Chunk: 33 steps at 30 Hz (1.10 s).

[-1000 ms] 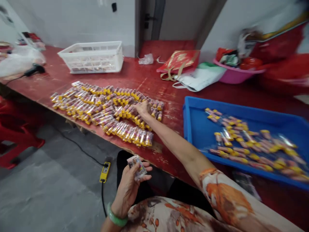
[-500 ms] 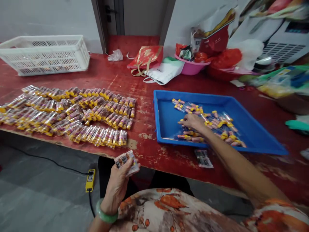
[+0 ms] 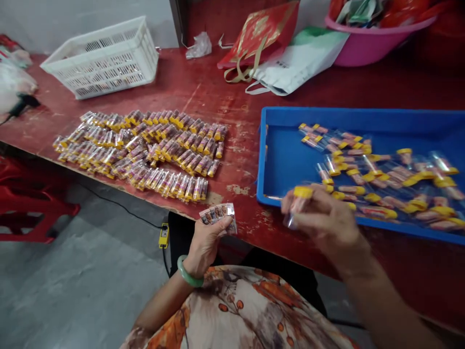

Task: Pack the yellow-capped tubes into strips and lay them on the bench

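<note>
My left hand [image 3: 208, 242] is closed on a small stack of printed cards [image 3: 219, 214] at the table's front edge, its thumb on top. Between the fingers of my right hand [image 3: 327, 218] is a clear tube with a yellow cap [image 3: 302, 193], held cap up in front of the blue tray [image 3: 281, 116]. Inside that tray lie many loose yellow-capped tubes with pinkish contents [image 3: 354, 177]. To the left, rows of similar tubes with dark printed wraps [image 3: 170, 182] lie close together on the red table [image 3: 240, 140].
A white plastic crate [image 3: 109, 68] stands at the back left. Behind the tray are a red gift bag [image 3: 254, 34], a white bag [image 3: 298, 63] and a pink basin [image 3: 374, 46]. A yellow power strip [image 3: 164, 236] and red stool [image 3: 32, 208] are below.
My right hand has lifted a yellow-capped tube out of the blue tray and brought it nearer. The left hand keeps the cards. The view has turned left and closer to the table.
</note>
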Each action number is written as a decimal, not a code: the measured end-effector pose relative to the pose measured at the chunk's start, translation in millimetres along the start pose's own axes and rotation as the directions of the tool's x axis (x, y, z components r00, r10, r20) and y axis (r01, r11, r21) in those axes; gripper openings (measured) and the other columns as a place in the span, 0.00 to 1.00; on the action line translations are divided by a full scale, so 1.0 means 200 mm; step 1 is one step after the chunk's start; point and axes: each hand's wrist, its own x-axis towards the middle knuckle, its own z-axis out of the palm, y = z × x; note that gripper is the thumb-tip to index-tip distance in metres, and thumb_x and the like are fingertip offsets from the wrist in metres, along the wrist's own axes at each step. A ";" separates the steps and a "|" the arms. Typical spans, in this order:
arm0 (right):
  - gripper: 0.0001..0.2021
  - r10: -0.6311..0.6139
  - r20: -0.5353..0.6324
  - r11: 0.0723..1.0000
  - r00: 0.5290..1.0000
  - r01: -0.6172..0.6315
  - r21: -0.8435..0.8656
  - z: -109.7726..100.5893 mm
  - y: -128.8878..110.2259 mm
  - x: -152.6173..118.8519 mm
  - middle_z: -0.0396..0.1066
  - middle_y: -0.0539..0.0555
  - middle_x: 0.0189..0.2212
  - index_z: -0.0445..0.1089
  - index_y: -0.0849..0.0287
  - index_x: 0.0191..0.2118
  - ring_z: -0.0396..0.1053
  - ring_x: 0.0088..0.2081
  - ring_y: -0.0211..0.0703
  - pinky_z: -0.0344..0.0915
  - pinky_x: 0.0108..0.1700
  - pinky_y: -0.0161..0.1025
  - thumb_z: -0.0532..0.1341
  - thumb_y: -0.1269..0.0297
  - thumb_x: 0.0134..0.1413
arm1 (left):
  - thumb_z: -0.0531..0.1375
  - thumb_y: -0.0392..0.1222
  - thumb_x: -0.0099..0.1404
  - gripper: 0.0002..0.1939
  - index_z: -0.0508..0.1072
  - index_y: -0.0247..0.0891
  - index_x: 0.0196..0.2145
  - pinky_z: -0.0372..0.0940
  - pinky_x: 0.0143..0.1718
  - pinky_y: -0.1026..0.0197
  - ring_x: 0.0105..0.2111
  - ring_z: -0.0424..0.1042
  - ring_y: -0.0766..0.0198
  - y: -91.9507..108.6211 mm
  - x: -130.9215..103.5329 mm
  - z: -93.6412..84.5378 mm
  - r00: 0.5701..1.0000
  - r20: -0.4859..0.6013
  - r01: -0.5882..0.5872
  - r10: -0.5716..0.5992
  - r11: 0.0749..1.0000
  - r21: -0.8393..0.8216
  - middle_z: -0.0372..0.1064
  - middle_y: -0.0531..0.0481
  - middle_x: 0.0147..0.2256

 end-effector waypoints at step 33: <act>0.15 0.109 0.031 0.986 0.994 -0.104 -0.131 0.31 0.20 -0.09 0.68 0.49 0.29 0.69 0.56 0.38 0.65 0.29 0.38 0.62 0.29 0.34 0.68 0.60 0.43 | 0.74 0.41 0.44 0.19 0.78 0.32 0.34 0.68 0.28 0.65 0.26 0.72 0.67 0.01 -0.05 -0.07 0.997 -0.071 0.042 -0.044 0.998 -0.036 0.75 0.49 0.30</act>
